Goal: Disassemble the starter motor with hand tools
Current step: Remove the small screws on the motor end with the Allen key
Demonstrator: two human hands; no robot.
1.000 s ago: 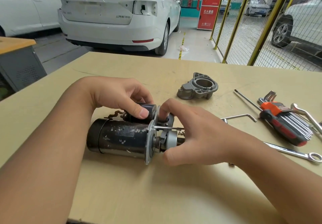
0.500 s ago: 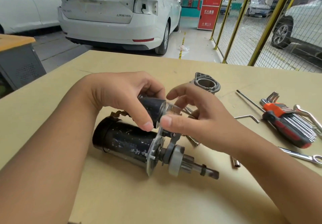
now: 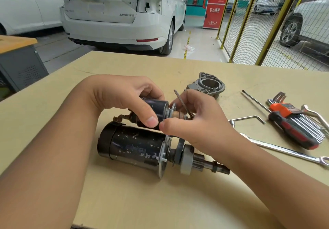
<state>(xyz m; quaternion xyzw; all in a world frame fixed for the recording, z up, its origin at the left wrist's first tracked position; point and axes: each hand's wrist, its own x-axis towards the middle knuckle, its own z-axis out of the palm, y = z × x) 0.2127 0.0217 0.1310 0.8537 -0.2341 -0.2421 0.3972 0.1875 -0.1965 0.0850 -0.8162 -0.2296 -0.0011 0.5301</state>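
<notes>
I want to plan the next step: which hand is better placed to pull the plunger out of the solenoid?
The right hand: its fingers already sit at the plunger. The left hand grips the solenoid, steadying it.

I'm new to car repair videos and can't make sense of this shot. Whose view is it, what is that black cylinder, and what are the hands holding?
It is filmed by a camera on the person's head, looking down at their own bare hands over a workbench. The big black cylinder is a starter motor, lying on its side with its geared shaft pointing right. The left hand grips the smaller black solenoid above it. The right hand holds the solenoid's other end and a thin metal rod. Behind lies the grey end housing, already taken off. To the right lie a hex key set, a loose hex key and a wrench.
</notes>
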